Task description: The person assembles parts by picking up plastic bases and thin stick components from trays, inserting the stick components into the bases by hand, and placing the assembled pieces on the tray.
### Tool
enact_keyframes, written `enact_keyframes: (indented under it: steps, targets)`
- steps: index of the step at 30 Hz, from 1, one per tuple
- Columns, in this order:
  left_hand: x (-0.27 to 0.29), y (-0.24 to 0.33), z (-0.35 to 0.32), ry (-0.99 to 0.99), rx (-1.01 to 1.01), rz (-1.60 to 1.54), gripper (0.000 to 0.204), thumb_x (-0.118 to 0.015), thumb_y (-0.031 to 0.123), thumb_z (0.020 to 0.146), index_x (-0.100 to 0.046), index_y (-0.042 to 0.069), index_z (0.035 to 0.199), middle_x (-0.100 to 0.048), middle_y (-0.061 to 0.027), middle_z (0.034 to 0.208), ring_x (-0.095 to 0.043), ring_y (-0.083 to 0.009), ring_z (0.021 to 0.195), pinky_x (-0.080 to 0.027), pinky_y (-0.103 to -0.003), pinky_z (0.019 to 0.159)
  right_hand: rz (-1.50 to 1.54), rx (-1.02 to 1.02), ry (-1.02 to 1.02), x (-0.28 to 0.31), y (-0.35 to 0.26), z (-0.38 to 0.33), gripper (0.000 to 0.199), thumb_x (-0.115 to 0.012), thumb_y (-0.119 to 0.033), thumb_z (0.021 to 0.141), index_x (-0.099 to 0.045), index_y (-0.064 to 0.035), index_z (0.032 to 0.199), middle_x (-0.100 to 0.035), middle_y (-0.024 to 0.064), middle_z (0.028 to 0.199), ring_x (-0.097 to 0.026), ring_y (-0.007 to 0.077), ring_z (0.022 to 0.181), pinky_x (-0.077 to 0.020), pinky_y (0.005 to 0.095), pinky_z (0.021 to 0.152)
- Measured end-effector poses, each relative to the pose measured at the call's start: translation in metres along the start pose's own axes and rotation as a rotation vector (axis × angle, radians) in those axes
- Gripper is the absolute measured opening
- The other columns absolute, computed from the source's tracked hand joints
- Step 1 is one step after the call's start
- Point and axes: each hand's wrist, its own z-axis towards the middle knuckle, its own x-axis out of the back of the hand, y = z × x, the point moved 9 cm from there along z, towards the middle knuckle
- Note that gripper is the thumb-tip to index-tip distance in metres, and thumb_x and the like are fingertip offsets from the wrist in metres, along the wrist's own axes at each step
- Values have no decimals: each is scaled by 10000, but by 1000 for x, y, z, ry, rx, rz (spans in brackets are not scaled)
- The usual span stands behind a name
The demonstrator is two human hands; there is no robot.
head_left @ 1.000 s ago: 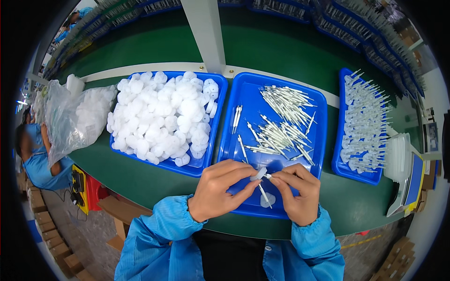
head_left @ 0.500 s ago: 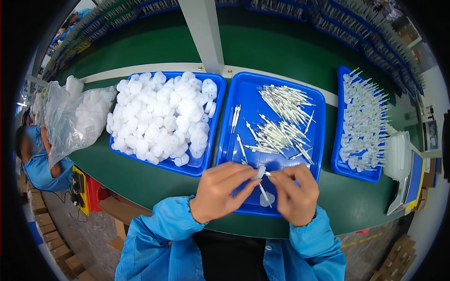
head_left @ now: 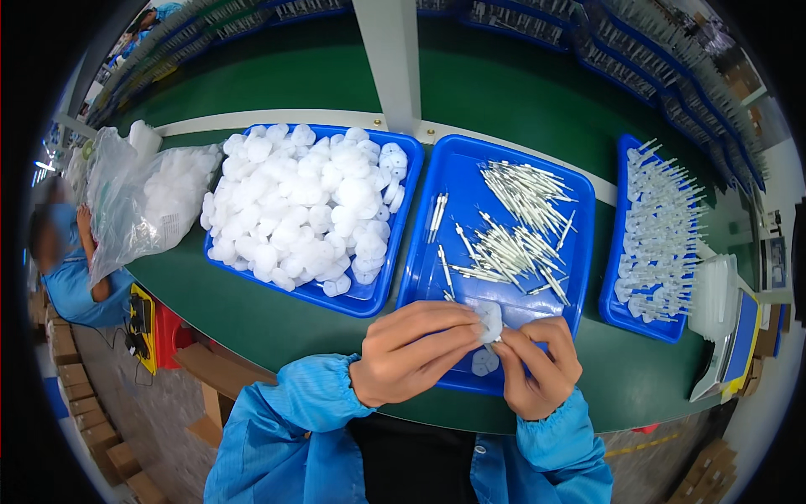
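My left hand (head_left: 420, 349) pinches a white, flower-shaped plastic disc (head_left: 489, 319), held tilted up above the near edge of the middle blue tray (head_left: 453, 181). My right hand (head_left: 541, 365) is closed at the disc's lower right edge, its thumb and fingers on a thin white stick that is mostly hidden by fingers and disc. Another such disc (head_left: 484, 362) lies in the tray just below my hands. Farther back in that tray are heaps of thin white sticks (head_left: 529, 193), with a few lying apart at its left side.
Left stands a blue tray (head_left: 411, 172) heaped with white discs (head_left: 294, 202), beside a clear plastic bag (head_left: 151, 210) of more. At right, a blue tray (head_left: 611, 277) holds rows of discs with sticks (head_left: 659, 227). A white post (head_left: 390, 67) rises behind. A person (head_left: 75, 269) sits far left.
The disc has turned from nearly edge-on to showing its face. The stick that hung below it no longer shows. Both hands remain together; the whole view has shifted slightly.
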Motion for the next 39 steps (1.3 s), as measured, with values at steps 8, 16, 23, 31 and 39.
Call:
enact_keyframes:
  steps: [8, 16, 23, 31, 39]
  targets:
    - [-4, -14, 0, -131, 159, -97, 363, -816, -45, 811, -749, -5, 1166, -664, -158, 1213, -724, -272, 1021, -627, -349, 814, -20, -12, 9, -6, 4, -4, 337, -858, 31, 724, -782, -31, 1046, -641, 72, 897, -618, 246, 789, -506, 346, 656]
    - [-2, -22, -2, -85, 308, -187, 332, -817, -16, 794, -772, 40, 1118, -683, -123, 1169, -711, -277, 1019, -611, -354, 786, -50, -2, 10, -10, 2, -6, 321, -858, 30, 712, -777, -36, 1016, -662, 64, 892, -628, 243, 775, -460, 357, 673]
    - [0, 10, -1, -48, -76, -14, 368, -845, 19, 754, -776, 61, 1114, -704, -119, 1175, -722, -293, 987, -612, -357, 780, -32, -58, 40, 0, 0, -6, 272, -841, 36, 713, -765, -39, 963, -683, 67, 897, -636, 259, 802, -451, 371, 716]
    - [-55, -6, -31, -677, 44, 66, 376, -782, 223, 898, -709, 66, 1231, -673, -103, 1271, -688, -302, 1056, -593, -420, 870, -724, -164, 193, 141, 42, -24, 191, -688, 56, 821, -734, -27, 987, -661, 116, 945, -608, 314, 923, -426, 433, 866]
    - [-81, -10, -51, -900, 10, 179, 447, -702, 112, 918, -614, 40, 1350, -616, -145, 1325, -621, -313, 1124, -572, -408, 916, -1222, -213, -16, 227, 135, -56, 181, -701, 43, 818, -740, -25, 981, -643, 98, 991, -584, 318, 1063, -396, 493, 1035]
